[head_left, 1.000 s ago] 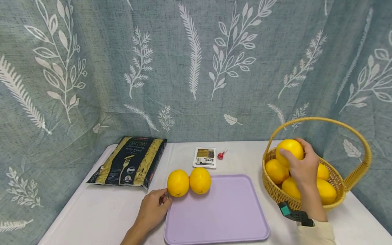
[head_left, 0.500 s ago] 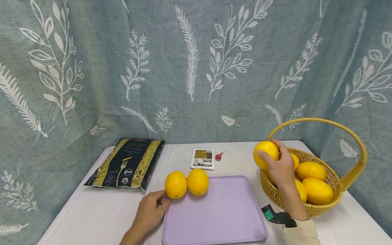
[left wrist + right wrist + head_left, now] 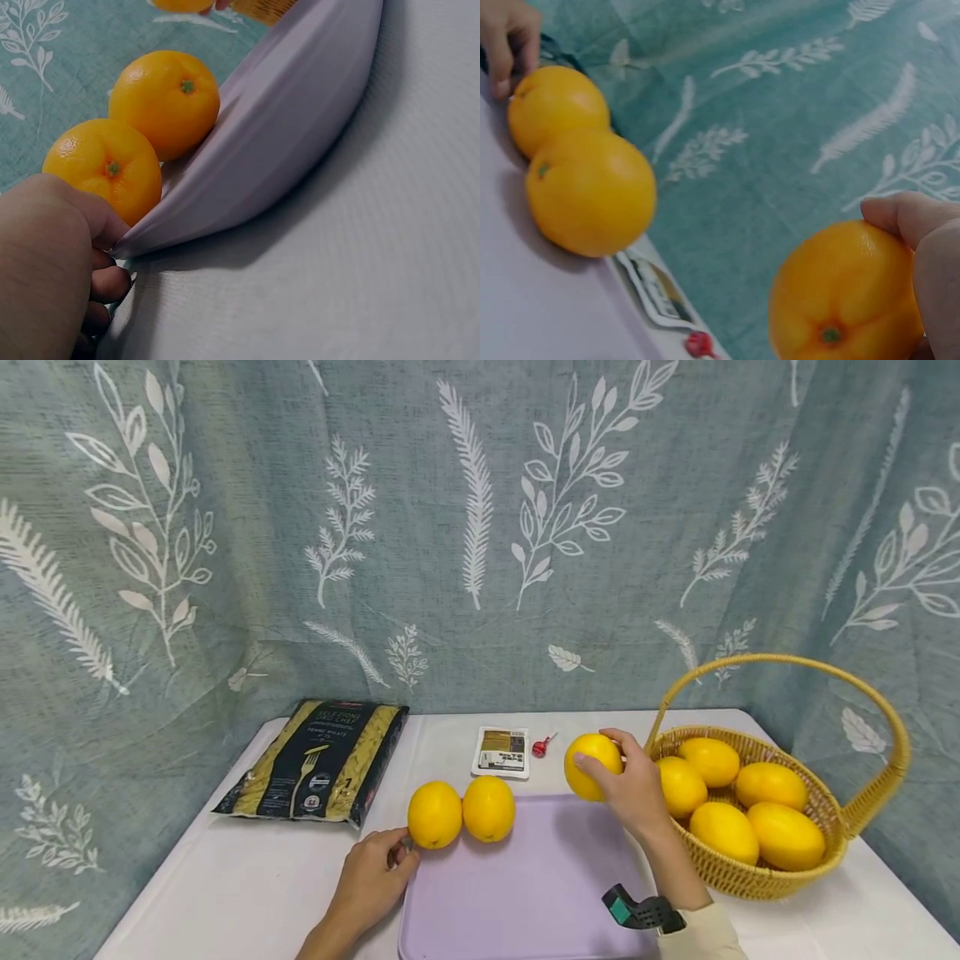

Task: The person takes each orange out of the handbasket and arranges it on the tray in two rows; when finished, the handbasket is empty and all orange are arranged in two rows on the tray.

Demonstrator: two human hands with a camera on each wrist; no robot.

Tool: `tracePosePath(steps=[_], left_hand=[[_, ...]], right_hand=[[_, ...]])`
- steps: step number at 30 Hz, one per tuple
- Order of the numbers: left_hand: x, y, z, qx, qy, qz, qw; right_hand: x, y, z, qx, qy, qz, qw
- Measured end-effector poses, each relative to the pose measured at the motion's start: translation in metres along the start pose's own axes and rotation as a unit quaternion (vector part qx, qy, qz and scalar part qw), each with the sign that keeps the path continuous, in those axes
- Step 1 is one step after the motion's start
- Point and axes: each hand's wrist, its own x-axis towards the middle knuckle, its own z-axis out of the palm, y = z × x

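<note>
My right hand (image 3: 632, 781) grips an orange (image 3: 592, 766) above the far right corner of the lilac tray (image 3: 517, 893). In the right wrist view the held orange (image 3: 847, 300) shows its green stem spot, with a finger over its top. Two more oranges sit side by side at the tray's far left corner, the left orange (image 3: 435, 814) touching the right orange (image 3: 489, 808). My left hand (image 3: 372, 872) pinches the tray's left rim beside them; the left wrist view shows fingers curled at the rim (image 3: 247, 180).
To the right stands a wicker basket (image 3: 738, 881) with a tall handle, holding several yellow-orange fruits (image 3: 783, 835). A penne pasta bag (image 3: 315, 760) lies back left. Behind the tray are a small flat packet (image 3: 502, 752) and a red lollipop (image 3: 540, 747). A patterned curtain (image 3: 420, 527) closes off the back.
My right hand has carried the orange out of the basket, leftward to above the tray's far right corner. My left hand and the two oranges on the tray have stayed put.
</note>
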Motion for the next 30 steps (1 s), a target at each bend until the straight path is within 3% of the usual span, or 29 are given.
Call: tracePosePath(steps=[11,18,30], left_hand=[[-0.001,-0.001,0.000,0.003,-0.002,0.003,1.0000],[-0.001,-0.002,-0.003,0.003,0.003,0.005,1.0000],[-0.001,-0.001,-0.002,0.003,0.004,0.010,0.9999]], right_hand=[[-0.003,0.012,0.029,-0.062,-0.016,0.007,0.998],[-0.007,0.016,0.047,-0.075,-0.052,0.029,0.995],[-0.013,0.021,0.061,-0.111,-0.073,-0.005,0.991]])
